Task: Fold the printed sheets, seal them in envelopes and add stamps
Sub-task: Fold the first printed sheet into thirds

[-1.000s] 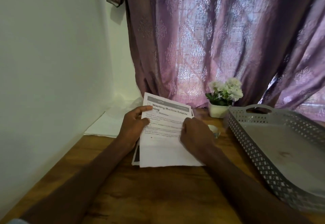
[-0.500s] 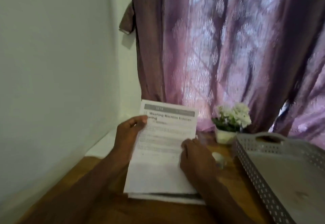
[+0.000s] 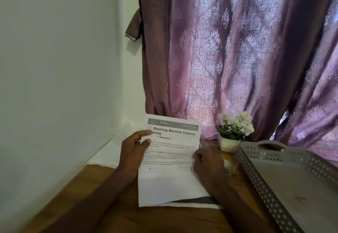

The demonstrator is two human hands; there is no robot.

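- Printed sheet (image 3: 170, 159): white paper, held above the wooden table (image 3: 113, 212), top edge tilted away toward the curtain (image 3: 228, 59)
- Header: grey band reading "3079"; bold title "Washing Machine Exterior", with a second line partly hidden by the thumb ("…aning" legible); sub-heading "Workstation"; several lines of small body text below, too fine to read
- Lower third of the sheet is blank; bottom edge lifts slightly, showing a second sheet (image 3: 193, 202) under it with a dark grey band at its near edge
- Left hand (image 3: 132, 153): grips the sheet's left edge, thumb curled over the front near the title, fingers behind the paper (not visible)
- Right hand (image 3: 208, 166): at the sheet's right edge about mid-height, fingers curled on the paper; whether it pinches or only presses, cannot tell
- White paper stack (image 3: 108, 152) lies flat in the corner by the wall (image 3: 54, 68), left of the held sheet
- Small white pot of white flowers (image 3: 233, 134) stands at the table's back, just right of the sheet
- Grey perforated tray (image 3: 270, 183) with a cut-out handle sits at right
- Small pale object (image 3: 227, 166) partly hidden behind the right hand, unidentifiable
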